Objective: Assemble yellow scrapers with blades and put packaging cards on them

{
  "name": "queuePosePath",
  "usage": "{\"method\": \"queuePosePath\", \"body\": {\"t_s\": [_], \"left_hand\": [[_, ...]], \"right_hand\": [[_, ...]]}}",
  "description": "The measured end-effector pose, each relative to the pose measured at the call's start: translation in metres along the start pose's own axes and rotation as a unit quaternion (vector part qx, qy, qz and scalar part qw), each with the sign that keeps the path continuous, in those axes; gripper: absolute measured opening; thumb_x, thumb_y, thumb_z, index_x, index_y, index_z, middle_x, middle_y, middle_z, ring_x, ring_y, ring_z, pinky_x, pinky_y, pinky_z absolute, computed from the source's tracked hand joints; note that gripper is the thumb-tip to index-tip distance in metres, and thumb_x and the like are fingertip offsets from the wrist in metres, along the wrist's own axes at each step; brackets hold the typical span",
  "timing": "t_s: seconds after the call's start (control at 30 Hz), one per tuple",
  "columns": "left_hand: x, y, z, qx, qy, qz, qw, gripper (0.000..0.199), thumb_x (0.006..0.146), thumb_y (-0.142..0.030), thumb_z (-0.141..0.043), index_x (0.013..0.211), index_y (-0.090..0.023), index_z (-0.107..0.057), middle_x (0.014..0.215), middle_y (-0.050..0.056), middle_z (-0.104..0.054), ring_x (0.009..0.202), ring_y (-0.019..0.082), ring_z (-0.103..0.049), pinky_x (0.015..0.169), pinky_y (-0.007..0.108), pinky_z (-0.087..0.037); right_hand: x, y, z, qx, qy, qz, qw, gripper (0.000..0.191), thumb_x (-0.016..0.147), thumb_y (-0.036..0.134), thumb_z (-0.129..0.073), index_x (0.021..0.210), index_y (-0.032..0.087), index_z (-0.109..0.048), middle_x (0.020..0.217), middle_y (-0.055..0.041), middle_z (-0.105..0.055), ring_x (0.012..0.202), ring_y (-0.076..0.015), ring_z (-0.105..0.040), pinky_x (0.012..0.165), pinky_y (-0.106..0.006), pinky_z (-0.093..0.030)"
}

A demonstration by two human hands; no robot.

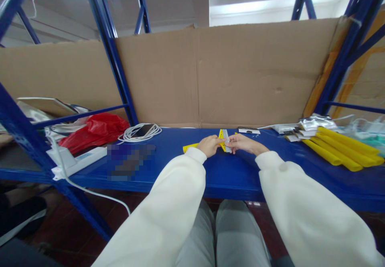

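Note:
Both hands meet over the middle of the blue shelf (pixel 231 174). My left hand (pixel 209 145) is closed on a small yellow piece (pixel 221 133). Against that piece is a silvery-white strip (pixel 227 148), which my right hand (pixel 239 143) pinches at its right side. A yellow roll (pixel 189 147) lies beside my left hand and is partly hidden by it. Behind my right hand, a flat white and black item (pixel 249 131) rests near the cardboard.
Yellow rolls (pixel 345 150) and silver packets (pixel 315 124) lie at the right. On the left are a coiled white cable (pixel 140 133), a red bag (pixel 99 132) and a white power strip (pixel 87 159). Upright cardboard (pixel 240 74) closes the back between blue posts.

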State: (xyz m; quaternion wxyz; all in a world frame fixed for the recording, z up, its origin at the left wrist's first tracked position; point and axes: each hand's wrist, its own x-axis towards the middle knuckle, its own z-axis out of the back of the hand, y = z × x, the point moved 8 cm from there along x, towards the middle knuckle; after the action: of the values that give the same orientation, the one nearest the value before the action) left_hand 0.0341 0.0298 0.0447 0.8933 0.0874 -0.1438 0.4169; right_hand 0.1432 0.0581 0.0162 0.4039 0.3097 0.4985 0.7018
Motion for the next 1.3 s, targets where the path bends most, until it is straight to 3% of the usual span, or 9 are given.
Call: {"method": "queuePosePath", "body": {"t_s": [0.37, 0.73, 1.13, 1.23, 1.3], "left_hand": [[0.0, -0.004, 0.0, 0.056, 0.015, 0.01, 0.998, 0.052, 0.096, -0.015, -0.04, 0.147, -0.027, -0.044, 0.109, 0.01, -0.061, 0.105, 0.021, -0.062, 0.089, 0.031, -0.049], [0.002, -0.003, 0.0, 0.028, -0.024, -0.025, 0.999, 0.051, 0.094, -0.016, -0.047, 0.144, -0.025, -0.047, 0.116, 0.009, -0.067, 0.105, 0.02, -0.065, 0.093, 0.031, -0.05], [0.0, -0.006, 0.005, 0.024, -0.01, -0.024, 0.999, 0.048, 0.094, -0.014, -0.046, 0.14, -0.025, -0.053, 0.111, 0.008, -0.068, 0.104, 0.02, -0.065, 0.093, 0.031, -0.05], [-0.001, -0.003, 0.009, 0.04, -0.007, 0.012, 0.999, 0.049, 0.094, -0.013, -0.044, 0.141, -0.025, -0.053, 0.112, 0.01, -0.066, 0.104, 0.02, -0.065, 0.091, 0.03, -0.05], [-0.002, 0.0, 0.011, 0.052, -0.006, 0.04, 0.998, 0.05, 0.094, -0.013, -0.044, 0.141, -0.025, -0.052, 0.112, 0.01, -0.065, 0.103, 0.02, -0.065, 0.09, 0.029, -0.05]], "right_hand": [[0.0, 0.001, 0.006, -0.004, -0.047, -0.013, 0.999, 0.04, 0.068, 0.049, -0.079, 0.068, 0.018, -0.055, 0.049, 0.0015, -0.058, 0.045, -0.0102, -0.054, 0.049, -0.023, -0.044], [-0.002, 0.008, 0.005, -0.062, -0.037, -0.002, 0.997, 0.039, 0.078, 0.053, -0.07, 0.072, 0.018, -0.054, 0.045, 0.0032, -0.053, 0.04, -0.0091, -0.048, 0.041, -0.022, -0.036], [-0.001, 0.009, 0.005, -0.098, -0.04, 0.019, 0.994, 0.032, 0.09, 0.046, -0.053, 0.072, 0.02, -0.051, 0.049, 0.0028, -0.051, 0.041, -0.009, -0.043, 0.042, -0.022, -0.035], [0.003, 0.009, 0.014, -0.151, -0.077, 0.038, 0.985, 0.032, 0.092, 0.043, -0.046, 0.07, 0.02, -0.05, 0.052, 0.002, -0.051, 0.044, -0.0104, -0.044, 0.046, -0.023, -0.037], [0.005, 0.013, 0.026, -0.231, -0.131, 0.07, 0.961, 0.031, 0.092, 0.038, -0.046, 0.068, 0.02, -0.053, 0.058, -0.0008, -0.056, 0.052, -0.0126, -0.05, 0.053, -0.025, -0.042]]}}
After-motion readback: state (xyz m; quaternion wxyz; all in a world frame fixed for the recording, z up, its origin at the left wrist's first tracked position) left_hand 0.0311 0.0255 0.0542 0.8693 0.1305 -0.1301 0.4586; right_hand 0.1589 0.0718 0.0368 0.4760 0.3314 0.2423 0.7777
